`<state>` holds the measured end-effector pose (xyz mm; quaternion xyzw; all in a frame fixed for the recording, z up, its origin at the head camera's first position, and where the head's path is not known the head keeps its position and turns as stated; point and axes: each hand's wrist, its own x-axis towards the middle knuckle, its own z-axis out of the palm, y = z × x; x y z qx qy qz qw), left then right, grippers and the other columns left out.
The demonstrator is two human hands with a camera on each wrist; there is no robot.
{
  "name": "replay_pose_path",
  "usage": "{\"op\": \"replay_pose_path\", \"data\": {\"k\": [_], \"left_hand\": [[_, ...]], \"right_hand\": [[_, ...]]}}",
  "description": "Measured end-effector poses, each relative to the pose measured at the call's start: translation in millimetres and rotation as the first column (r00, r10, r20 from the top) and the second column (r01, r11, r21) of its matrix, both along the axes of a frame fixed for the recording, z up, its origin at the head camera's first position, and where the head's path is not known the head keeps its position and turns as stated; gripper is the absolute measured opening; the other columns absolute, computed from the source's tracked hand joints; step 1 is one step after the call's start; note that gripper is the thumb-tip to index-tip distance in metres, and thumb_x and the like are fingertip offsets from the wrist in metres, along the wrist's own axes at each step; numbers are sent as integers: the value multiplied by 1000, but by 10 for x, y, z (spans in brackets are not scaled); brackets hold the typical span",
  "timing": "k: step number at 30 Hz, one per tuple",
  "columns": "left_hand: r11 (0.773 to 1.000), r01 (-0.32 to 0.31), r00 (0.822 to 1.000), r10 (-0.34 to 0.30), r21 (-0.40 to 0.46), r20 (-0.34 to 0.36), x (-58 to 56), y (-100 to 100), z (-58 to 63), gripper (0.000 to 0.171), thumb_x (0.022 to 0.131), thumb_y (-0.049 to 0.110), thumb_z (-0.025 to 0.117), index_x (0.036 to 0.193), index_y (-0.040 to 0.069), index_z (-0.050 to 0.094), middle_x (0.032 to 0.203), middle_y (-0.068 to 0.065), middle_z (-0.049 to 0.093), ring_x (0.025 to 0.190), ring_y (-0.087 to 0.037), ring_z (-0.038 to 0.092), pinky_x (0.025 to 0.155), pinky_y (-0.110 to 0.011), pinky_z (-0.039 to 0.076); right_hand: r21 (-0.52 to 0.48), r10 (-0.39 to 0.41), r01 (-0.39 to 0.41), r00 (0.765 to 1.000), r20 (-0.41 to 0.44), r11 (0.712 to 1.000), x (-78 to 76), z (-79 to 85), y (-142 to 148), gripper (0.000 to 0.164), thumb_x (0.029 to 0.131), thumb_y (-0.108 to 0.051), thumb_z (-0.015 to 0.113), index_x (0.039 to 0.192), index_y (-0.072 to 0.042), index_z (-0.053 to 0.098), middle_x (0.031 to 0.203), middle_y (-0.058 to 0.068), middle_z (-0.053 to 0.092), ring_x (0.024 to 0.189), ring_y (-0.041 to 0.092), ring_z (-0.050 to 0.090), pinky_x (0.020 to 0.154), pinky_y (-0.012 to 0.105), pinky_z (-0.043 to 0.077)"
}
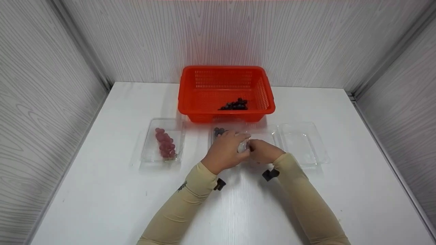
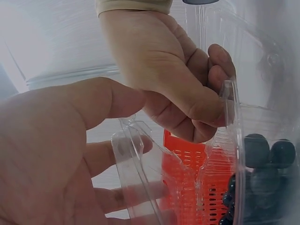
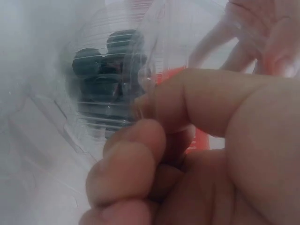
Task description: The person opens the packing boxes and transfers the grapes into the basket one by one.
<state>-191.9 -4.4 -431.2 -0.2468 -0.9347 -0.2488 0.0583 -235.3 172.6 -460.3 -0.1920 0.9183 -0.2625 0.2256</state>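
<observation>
Red grapes [image 1: 165, 144] already lie in the left clamshell [image 1: 149, 144]. Dark grapes [image 2: 257, 151] sit in the middle clamshell [image 2: 260, 89], apparently unfastened. The left hand's [image 1: 224, 149] thumb and spread fingers hold a clear plastic flap [image 2: 138, 165]; the right hand [image 1: 265, 151] pinches an edge. Judged outstanding: fastening, and the dark bunch [image 1: 237, 105] in the red basket [image 1: 226, 112].

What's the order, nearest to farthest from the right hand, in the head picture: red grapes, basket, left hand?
1. Left hand, just to its left.
2. Basket, beyond both hands.
3. Red grapes, far over on the left.
</observation>
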Motion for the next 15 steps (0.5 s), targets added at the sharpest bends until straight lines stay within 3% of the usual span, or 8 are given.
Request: {"op": "replay_pose_path", "data": {"k": [5, 15], "left_hand": [[998, -12, 1000, 12, 62, 8, -16, -37, 21, 46, 85, 36, 57, 130, 26, 58, 131, 0, 53, 122, -19, 48, 102, -41, 40], [1000, 10, 1000, -10, -15, 9, 16, -62, -34, 58, 82, 53, 66, 130, 21, 58, 133, -2, 51, 124, -21, 46, 103, -40, 40]], "right_hand": [[1, -5, 5, 1000, 6, 1000, 3, 20, 3, 9, 90, -20, 59, 93, -12, 59, 76, 3, 57, 66, 18, 55, 58, 31, 47], [15, 16, -16, 999, -41, 1000, -3, -14, 2, 8, 88, -17, 61, 92, -11, 59, 75, 2, 55, 71, 19, 52, 66, 32, 43]]}}
